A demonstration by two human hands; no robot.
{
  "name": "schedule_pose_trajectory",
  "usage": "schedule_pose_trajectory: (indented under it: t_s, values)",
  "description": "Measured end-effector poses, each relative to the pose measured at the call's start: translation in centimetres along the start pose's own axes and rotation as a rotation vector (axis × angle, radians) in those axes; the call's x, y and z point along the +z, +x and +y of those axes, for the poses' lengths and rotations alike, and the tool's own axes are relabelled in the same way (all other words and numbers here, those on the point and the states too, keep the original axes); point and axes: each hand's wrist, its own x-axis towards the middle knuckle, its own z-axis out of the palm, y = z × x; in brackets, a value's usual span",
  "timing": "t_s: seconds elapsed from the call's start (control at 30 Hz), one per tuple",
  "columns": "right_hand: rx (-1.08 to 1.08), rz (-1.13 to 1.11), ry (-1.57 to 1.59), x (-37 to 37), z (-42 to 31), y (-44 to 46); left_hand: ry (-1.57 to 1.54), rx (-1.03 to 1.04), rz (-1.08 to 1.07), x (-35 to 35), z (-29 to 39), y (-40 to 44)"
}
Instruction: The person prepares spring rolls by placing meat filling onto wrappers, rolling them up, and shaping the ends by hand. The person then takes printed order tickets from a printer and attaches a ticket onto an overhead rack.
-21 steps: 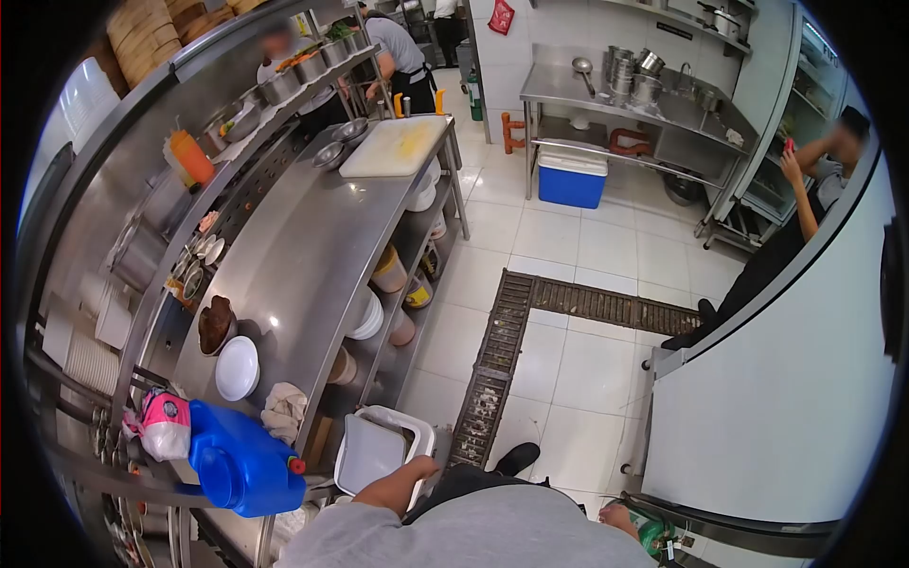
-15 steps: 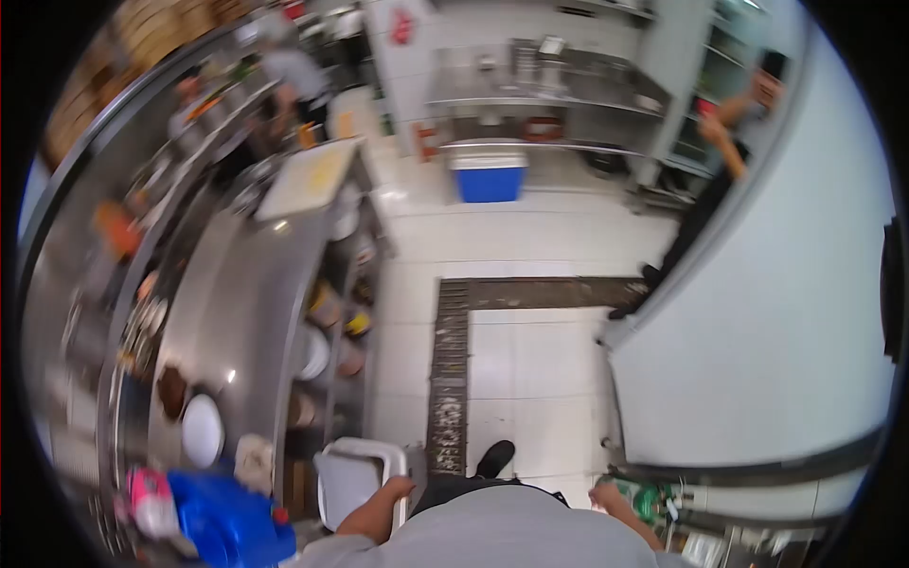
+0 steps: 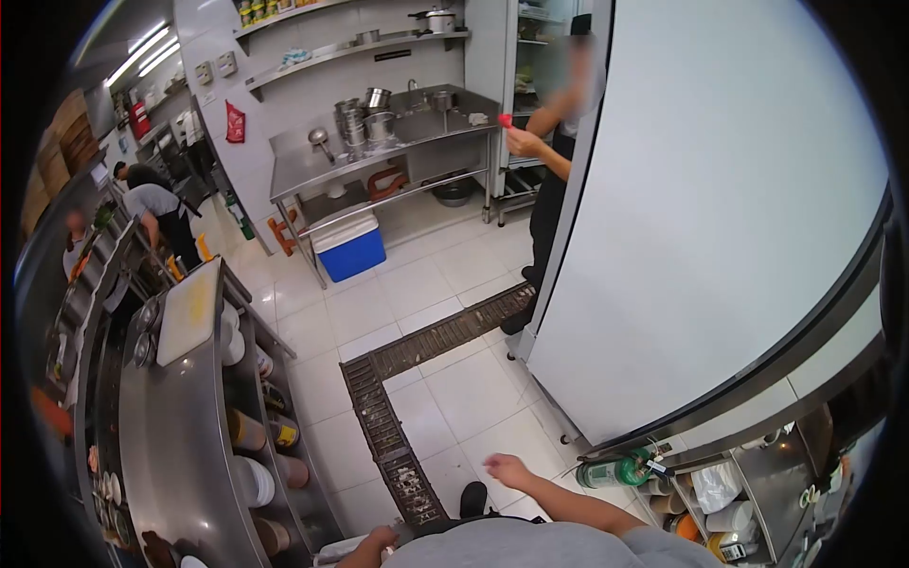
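My right hand (image 3: 508,470) is stretched forward over the tiled floor, above and right of my shoe (image 3: 472,499). Its fingers are loosely bent and a little apart, with nothing visible in them. Low at the bottom edge is my left hand (image 3: 382,538), close to my body and beside a pale bin (image 3: 339,549) that is mostly cut off. How its fingers are held cannot be made out. Green gas cylinder (image 3: 615,470) lies to the right of my right forearm, apart from it.
A steel counter (image 3: 175,435) with loaded shelves runs along the left, a white cutting board (image 3: 189,312) on it. A floor drain (image 3: 388,445) crosses the tiles. Ahead are a blue cooler (image 3: 350,256) and a person (image 3: 554,180) holding something red beside the large white panel (image 3: 701,218).
My view has swung right and up. My right hand has come forward and inward over the floor. The bin and blue jug on the left have mostly left view.
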Motion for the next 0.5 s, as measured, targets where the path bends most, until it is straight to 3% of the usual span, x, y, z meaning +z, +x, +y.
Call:
schedule_pose_trajectory:
  t_s: [0.03,0.13,0.23,0.27,0.37,0.47,0.5]
  values:
    - [-0.040,0.008,0.065,-0.3,-4.0,0.5,0.320,0.270,0.086,-1.7,-0.8,0.5]
    - [-0.139,0.011,0.120,-0.6,-9.4,-0.7,-0.435,-0.377,0.154,-6.4,3.8,1.4]
    - [-0.210,0.011,0.097,-2.0,-11.3,-3.2,-0.462,-0.353,0.212,-9.3,5.5,3.3]
    - [-0.238,0.011,0.081,-2.9,-11.7,-3.8,-0.375,-0.294,0.198,-10.0,6.0,4.1]
    - [0.055,-0.084,-0.038,-5.4,-13.2,-5.3,-0.176,-0.195,0.193,-11.3,7.7,5.4]
    - [0.008,-0.423,-0.042,-7.2,-10.9,-2.7,0.324,0.026,0.149,-11.9,8.2,6.0]
    - [-0.124,-0.385,0.066,-8.7,-8.9,1.1,0.303,-0.022,0.161,-11.7,8.1,6.4]
